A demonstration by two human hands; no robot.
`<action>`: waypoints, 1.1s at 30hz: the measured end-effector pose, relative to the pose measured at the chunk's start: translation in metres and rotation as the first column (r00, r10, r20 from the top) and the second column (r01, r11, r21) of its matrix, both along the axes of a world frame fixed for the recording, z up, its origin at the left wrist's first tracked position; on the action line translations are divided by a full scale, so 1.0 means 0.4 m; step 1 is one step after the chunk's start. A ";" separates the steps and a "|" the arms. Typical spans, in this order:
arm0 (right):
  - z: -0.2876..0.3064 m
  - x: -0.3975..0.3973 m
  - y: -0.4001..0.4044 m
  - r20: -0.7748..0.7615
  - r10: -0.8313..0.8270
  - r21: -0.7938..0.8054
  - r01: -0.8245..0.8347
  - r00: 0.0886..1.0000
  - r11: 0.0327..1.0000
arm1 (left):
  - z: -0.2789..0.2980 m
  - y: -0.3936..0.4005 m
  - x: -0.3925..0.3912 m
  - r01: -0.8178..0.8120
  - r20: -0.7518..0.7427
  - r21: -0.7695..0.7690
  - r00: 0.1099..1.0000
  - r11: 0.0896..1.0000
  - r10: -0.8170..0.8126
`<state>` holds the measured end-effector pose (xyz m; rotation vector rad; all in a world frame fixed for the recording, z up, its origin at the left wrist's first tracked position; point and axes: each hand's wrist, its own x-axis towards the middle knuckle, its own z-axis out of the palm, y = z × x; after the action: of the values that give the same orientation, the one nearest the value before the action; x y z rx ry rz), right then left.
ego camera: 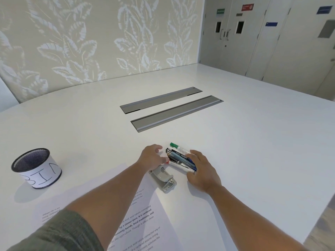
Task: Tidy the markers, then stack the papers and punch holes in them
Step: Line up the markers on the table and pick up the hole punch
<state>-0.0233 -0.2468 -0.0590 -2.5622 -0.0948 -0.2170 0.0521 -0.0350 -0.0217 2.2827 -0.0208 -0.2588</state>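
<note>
Smooth matt white table (pixel 235 142), metal hole punch (pixel 163 180), wire-mesh cup (pixel 32 160).

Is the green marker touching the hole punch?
Apart. The head view shows the green marker at the pile's far side, other markers between it and the hole punch.

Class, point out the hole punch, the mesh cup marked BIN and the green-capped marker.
hole punch (pixel 163 179): head view, on its grey lever.
mesh cup (pixel 43 171): head view, on its white label.
green-capped marker (pixel 174 145): head view, on its cap.
</note>
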 end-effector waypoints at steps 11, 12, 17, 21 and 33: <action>-0.037 0.027 0.023 0.071 -0.059 -0.028 0.061 0.996 0.998 | 0.002 -0.022 0.026 0.137 -0.060 0.038 0.989 0.990 -0.134; -0.039 0.032 0.023 0.071 -0.060 -0.031 0.062 0.996 0.998 | 0.003 -0.022 0.029 0.157 -0.067 0.037 0.986 0.987 -0.154; -0.046 0.065 0.031 0.070 -0.074 -0.019 0.076 0.995 0.997 | 0.004 -0.022 0.061 0.194 -0.048 0.061 0.980 0.979 -0.191; -0.046 0.100 0.035 0.087 -0.103 0.009 0.103 0.991 0.995 | -0.011 -0.032 0.082 0.167 0.023 0.075 0.985 0.983 -0.170; -0.048 0.218 0.032 0.200 -0.183 -0.005 0.188 0.962 0.982 | -0.042 -0.093 0.175 0.122 0.111 0.118 0.984 0.985 -0.136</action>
<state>0.0637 -0.2340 -0.0782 -2.5665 0.0695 -0.5474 0.1223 -0.0721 -0.0385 2.4085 -0.2222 -0.1947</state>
